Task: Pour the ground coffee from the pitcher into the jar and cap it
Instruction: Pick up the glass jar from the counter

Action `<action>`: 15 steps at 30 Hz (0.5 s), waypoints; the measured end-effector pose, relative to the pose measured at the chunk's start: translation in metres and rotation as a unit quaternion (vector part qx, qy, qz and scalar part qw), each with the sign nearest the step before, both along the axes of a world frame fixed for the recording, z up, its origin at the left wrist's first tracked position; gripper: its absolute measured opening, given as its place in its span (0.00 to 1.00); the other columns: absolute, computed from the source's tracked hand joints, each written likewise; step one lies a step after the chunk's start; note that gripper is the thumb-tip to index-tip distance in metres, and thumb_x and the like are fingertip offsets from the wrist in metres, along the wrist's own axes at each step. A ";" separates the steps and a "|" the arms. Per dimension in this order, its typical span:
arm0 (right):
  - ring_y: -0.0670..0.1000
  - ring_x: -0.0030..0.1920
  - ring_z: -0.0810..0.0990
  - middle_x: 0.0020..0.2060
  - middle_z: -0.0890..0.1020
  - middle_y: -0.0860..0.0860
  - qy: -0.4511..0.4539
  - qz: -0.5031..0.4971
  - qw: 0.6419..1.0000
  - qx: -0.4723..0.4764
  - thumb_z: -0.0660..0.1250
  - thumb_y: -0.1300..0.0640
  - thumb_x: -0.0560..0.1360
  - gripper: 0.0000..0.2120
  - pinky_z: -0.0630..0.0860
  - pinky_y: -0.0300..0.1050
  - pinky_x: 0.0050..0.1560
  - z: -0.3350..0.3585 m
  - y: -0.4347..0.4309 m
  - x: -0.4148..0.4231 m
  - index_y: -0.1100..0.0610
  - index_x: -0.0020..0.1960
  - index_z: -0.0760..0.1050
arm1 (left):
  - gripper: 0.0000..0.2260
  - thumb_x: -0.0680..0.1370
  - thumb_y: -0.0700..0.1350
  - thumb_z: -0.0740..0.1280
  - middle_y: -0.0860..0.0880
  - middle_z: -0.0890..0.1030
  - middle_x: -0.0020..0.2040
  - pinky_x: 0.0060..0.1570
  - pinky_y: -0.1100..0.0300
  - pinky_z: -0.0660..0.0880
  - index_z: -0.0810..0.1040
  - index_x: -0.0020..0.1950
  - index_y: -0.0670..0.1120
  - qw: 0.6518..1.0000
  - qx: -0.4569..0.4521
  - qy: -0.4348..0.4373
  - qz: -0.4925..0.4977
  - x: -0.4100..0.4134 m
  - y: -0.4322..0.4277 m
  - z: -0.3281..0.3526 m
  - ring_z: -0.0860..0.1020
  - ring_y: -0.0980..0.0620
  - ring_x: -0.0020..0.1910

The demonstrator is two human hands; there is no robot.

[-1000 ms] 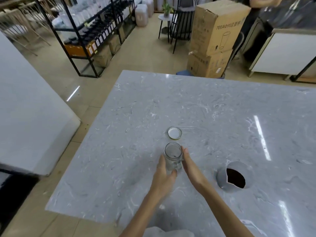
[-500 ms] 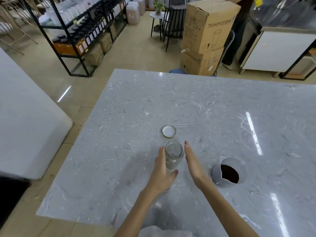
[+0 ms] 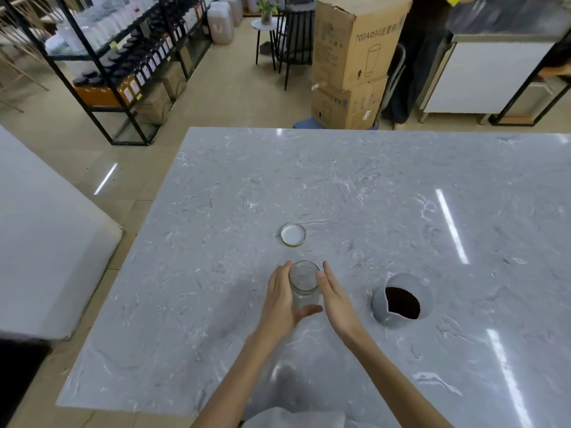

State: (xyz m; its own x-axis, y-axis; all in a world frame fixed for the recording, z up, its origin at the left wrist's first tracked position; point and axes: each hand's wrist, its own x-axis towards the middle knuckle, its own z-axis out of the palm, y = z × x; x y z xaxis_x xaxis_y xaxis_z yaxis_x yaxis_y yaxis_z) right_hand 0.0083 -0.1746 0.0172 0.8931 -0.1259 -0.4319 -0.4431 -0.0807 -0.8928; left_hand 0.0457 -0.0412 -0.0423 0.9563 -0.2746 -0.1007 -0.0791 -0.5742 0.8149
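Both hands sit around the small clear glass jar (image 3: 304,284) near the front of the grey marble table (image 3: 370,186). My left hand (image 3: 279,299) cups its side, fingers loosely curled, thumb under the near side. My right hand (image 3: 335,299) is flat and open beside it, holding nothing. I think the jar is empty, so it is light, but glass is hard, slippery and can break. Hold it around the middle. Just behind it lies the round white lid (image 3: 293,235). Off to the right stands the grey pitcher (image 3: 401,299), with dark ground coffee (image 3: 402,302) inside.
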 end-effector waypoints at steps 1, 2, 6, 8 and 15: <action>0.42 0.78 0.54 0.80 0.56 0.42 0.006 0.013 1.000 0.002 0.52 0.40 0.83 0.29 0.50 0.41 0.77 -0.002 0.002 0.001 0.48 0.81 0.51 | 0.49 0.64 0.64 0.79 0.61 0.61 0.69 0.68 0.62 0.64 0.58 0.76 0.53 1.000 -0.005 -0.001 0.009 0.000 -0.001 0.000 0.60 0.60 0.71; 0.42 0.78 0.54 0.80 0.55 0.42 0.007 0.024 1.000 0.001 0.52 0.40 0.83 0.30 0.49 0.39 0.76 -0.005 0.002 0.000 0.48 0.81 0.51 | 0.47 0.63 0.65 0.78 0.61 0.63 0.66 0.66 0.63 0.66 0.60 0.75 0.54 1.000 -0.007 -0.004 0.014 -0.001 -0.002 0.001 0.61 0.62 0.68; 0.39 0.77 0.54 0.80 0.56 0.42 0.007 0.048 0.999 0.012 0.50 0.38 0.82 0.31 0.50 0.35 0.73 -0.004 -0.009 -0.004 0.49 0.81 0.52 | 0.38 0.64 0.58 0.81 0.69 0.65 0.59 0.55 0.69 0.67 0.61 0.64 0.66 1.000 -0.005 -0.010 0.021 0.000 -0.002 0.005 0.66 0.58 0.66; 0.37 0.75 0.57 0.79 0.59 0.42 0.007 0.055 0.998 0.014 0.52 0.39 0.82 0.29 0.52 0.35 0.72 0.003 -0.019 -0.004 0.48 0.80 0.56 | 0.36 0.63 0.58 0.80 0.72 0.66 0.59 0.51 0.71 0.66 0.59 0.59 0.72 1.000 -0.008 -0.011 0.015 0.000 -0.002 0.007 0.66 0.58 0.65; 0.25 0.71 0.46 0.73 0.61 0.34 -0.154 0.100 0.933 -0.308 0.62 0.33 0.74 0.35 0.50 0.45 0.77 0.042 -0.109 -0.024 0.44 0.77 0.61 | 0.48 0.56 0.65 0.78 0.57 0.67 0.65 0.61 0.52 0.73 0.61 0.71 0.59 0.999 0.005 0.038 0.017 0.009 0.004 0.003 0.70 0.52 0.66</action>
State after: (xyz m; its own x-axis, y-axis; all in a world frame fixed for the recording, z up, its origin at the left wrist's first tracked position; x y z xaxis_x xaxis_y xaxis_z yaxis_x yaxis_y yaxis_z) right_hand -0.0156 -0.2839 0.0591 0.9952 -0.0834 -0.0521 -0.0949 -0.6750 -0.7317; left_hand 0.0546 -0.0372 -0.0390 0.9545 -0.2407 -0.1758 0.0027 -0.5828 0.8126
